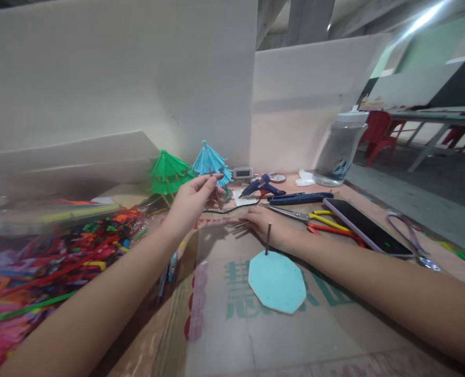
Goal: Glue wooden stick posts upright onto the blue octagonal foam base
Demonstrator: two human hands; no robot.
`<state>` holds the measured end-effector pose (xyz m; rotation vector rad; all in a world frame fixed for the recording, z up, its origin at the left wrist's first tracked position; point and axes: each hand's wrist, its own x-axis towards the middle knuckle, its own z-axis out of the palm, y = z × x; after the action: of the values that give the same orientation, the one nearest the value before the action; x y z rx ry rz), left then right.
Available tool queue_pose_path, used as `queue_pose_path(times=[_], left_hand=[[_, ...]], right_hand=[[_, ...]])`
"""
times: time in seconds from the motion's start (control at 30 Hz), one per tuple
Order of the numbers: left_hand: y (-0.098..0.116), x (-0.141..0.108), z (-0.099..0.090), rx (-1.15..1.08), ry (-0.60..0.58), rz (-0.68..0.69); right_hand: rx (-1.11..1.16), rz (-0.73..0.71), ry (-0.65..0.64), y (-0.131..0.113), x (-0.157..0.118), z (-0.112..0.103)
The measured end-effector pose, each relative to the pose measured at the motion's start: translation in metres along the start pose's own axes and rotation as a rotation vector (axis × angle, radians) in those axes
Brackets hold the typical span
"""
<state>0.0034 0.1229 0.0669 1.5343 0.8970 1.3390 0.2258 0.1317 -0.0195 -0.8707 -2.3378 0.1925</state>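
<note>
My left hand (195, 201) is raised over the table, pinching a thin brown stick (218, 198) between thumb and fingers. Lower and to its right, my right hand (266, 225) rests by several thin brown sticks (238, 225), its fingertips at them. A light blue octagonal board (277, 283) lies on the printed sheet, with one brown stick (268, 238) upright at its far edge. Behind the hands stand a green two-tiered paper roof model (167, 173) and a blue one (210, 159). The blue glue gun (262, 186) lies beyond my right hand.
Colourful strips (79, 256) are heaped at the left. Pliers (327, 220), a phone (368, 228), a purple-handled tool (409, 235) and a water bottle (339, 149) are at the right. White panels (201, 78) stand behind; a small digital display (242, 173) sits near them.
</note>
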Motion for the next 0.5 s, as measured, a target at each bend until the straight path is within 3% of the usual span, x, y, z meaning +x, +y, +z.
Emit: queue_pose_path(times=[0.2,0.5], left_hand=[[-0.003,-0.002,0.005,0.002,-0.086,-0.015],[-0.004,-0.002,0.001,0.014,-0.237,-0.072]], right_hand=[[-0.057,-0.064,-0.008,0.000,-0.002,0.002],[-0.024,0.007,-0.028,-0.008,-0.001,-0.006]])
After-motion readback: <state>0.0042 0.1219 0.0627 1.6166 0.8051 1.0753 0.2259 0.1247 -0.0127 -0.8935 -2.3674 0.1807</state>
